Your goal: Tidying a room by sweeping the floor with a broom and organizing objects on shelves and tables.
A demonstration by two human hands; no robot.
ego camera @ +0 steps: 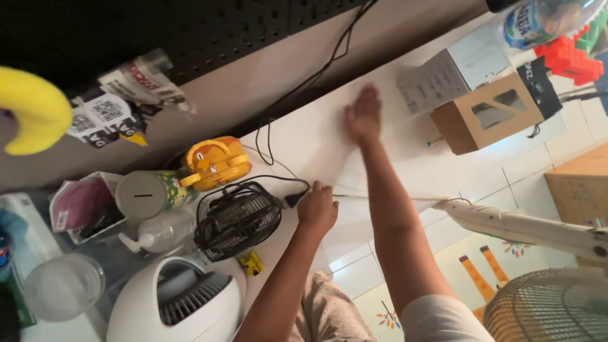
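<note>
My left hand (316,208) is closed on a black plug (292,200) at the end of a black cable (266,180). The cable loops round a small black desk fan (237,220) just to the hand's left. My right hand (362,115) reaches further out and looks blurred. It lies over the white tabletop (316,139) with fingers together and holds nothing. A thin white cord (386,197) runs from beside my left hand under my right forearm.
A yellow toy case (215,162), a tin with a slotted lid (147,194), a pump bottle (161,233), a white round fan (180,303) and a clear cup (63,286) crowd the left. A cardboard box (487,114) stands at the right. A standing fan (544,310) is at the lower right.
</note>
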